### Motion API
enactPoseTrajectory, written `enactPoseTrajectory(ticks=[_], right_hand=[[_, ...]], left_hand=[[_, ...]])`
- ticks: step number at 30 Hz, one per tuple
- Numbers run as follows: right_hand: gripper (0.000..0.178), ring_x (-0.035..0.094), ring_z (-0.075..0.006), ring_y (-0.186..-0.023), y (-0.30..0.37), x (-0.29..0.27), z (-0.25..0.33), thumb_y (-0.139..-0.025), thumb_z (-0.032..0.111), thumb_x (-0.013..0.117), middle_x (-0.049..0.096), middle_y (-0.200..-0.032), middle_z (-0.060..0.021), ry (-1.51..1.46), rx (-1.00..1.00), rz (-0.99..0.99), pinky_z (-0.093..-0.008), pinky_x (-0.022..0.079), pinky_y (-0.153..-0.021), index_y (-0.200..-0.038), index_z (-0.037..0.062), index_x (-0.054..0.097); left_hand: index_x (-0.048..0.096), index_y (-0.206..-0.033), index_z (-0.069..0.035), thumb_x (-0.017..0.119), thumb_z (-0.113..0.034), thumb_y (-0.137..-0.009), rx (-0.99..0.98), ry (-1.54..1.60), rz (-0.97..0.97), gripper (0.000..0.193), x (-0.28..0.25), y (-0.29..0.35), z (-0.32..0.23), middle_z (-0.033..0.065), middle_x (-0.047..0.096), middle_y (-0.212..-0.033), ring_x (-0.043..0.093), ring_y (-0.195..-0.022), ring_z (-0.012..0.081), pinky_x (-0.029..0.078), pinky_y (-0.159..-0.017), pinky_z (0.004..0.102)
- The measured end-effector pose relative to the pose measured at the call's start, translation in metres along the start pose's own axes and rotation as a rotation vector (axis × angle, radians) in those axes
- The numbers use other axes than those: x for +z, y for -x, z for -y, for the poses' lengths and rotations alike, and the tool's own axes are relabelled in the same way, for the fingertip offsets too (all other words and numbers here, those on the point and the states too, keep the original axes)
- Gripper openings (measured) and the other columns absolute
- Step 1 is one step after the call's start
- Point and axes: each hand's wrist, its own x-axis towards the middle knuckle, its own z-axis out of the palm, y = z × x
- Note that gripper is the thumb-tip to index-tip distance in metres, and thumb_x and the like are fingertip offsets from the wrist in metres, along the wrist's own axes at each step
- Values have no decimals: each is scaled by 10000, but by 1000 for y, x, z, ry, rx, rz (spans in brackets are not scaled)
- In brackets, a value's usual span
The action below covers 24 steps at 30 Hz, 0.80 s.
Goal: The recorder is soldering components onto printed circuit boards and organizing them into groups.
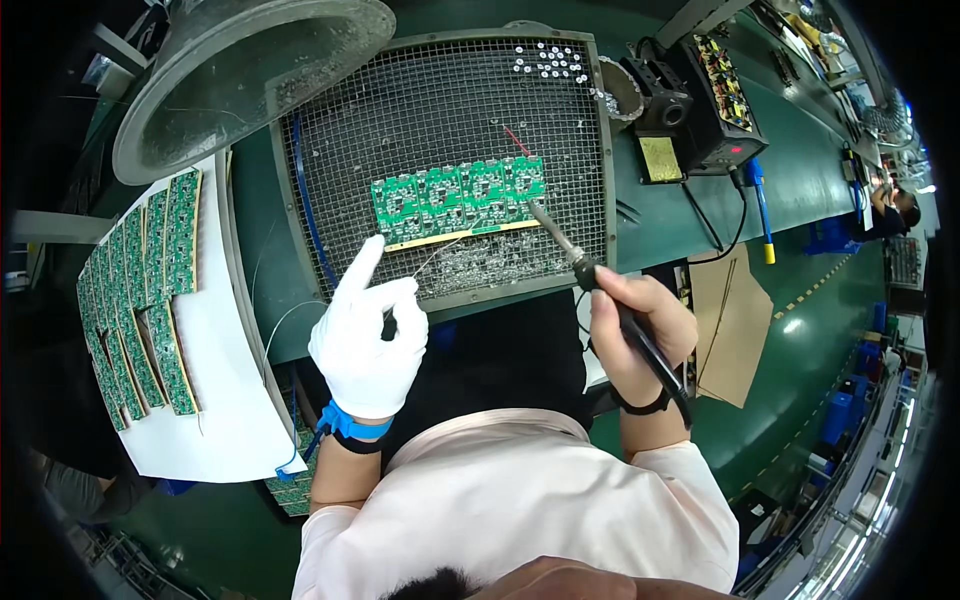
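A green circuit board panel (458,198) with a pale yellow lower edge lies on a metal mesh rack (340,100). My left hand (368,345), in a white glove with a blue wrist strap, stretches its index finger to the panel's lower left corner. Its thumb and other fingers pinch a thin solder wire (436,260), whose end rises toward the panel's lower edge. Bare and closed, my right hand (645,330) grips a soldering iron (568,243) by its black handle. The iron's tip is at the panel's lower right part; whether it touches cannot be made out.
A large fume hood (250,80) overhangs the rack's upper left. Several circuit boards (140,290) lie on a white sheet (225,400) at left. Small white round parts (552,62) rest on the mesh. At right stand a cup (622,92), a yellow sponge (660,158) and a black soldering station (715,140).
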Motion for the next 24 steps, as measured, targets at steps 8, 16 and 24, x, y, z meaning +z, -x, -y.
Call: enactPoseTrajectory(ticks=[8, 16, 24], right_hand=[[238, 542, -80, -560, 3, 21, 10, -785, -95, 710, 649, -703, -53, -28, -10, 84, -216, 398, -522, -1013, -29, 702], [243, 559, -116, -514, -1, 26, 12, -763, -75, 734, 672, -707, -74, 12, -70, 98, -236, 414, -486, -997, -16, 710], [287, 579, -186, -487, 0, 29, 16, -720, -62, 758, 664, -689, -88, 137, -229, 116, -283, 456, -473, -998, -2, 716]], left_hand=[[689, -876, -100, 750, -20, -714, 121, -63, -54, 191, 9, 1, 10, 153, 703, -1189, 600, -529, 138, 489, -501, 259], [694, -873, -111, 755, -25, -708, 96, -31, -55, 196, 10, 1, 11, 149, 710, -1175, 605, -531, 143, 491, -504, 260], [697, -869, -123, 758, -27, -698, 88, -30, -82, 205, 14, 3, 12, 145, 715, -1166, 607, -530, 142, 493, -506, 261]])
